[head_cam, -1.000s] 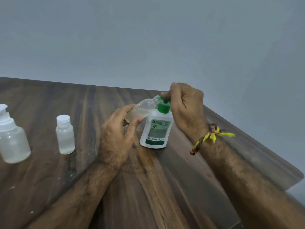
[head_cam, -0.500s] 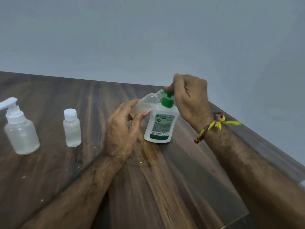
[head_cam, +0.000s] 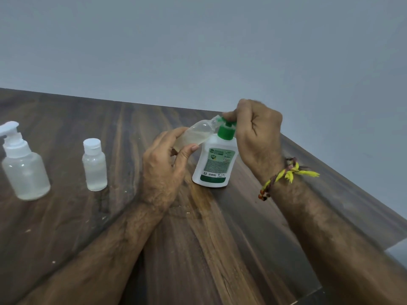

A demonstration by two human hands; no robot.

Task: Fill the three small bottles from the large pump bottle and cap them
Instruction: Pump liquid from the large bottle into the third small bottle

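Note:
A white pump bottle [head_cam: 214, 164] with a green label and green pump stands upright near the table's far right corner. My right hand [head_cam: 256, 133] rests closed on top of its green pump head. My left hand [head_cam: 164, 164] holds a small clear bottle [head_cam: 195, 134] tilted, its open mouth up against the pump nozzle; pale liquid lies inside it. Left of my hands a second small clear bottle [head_cam: 94, 165] stands upright with a white cap on. A rounder clear bottle [head_cam: 24, 167] with a white pump top stands at the far left.
The dark wooden table [head_cam: 198, 238] ends in an edge on the right, close behind the pump bottle, with a grey wall beyond. A thread bracelet with yellow tufts [head_cam: 284, 175] is on my right wrist. Small pale specks dot the wood near the left.
Both hands and the bottles they hold keep the same pose. The view has shifted, so everything sits slightly further right and the pump-top bottle at left shows fully.

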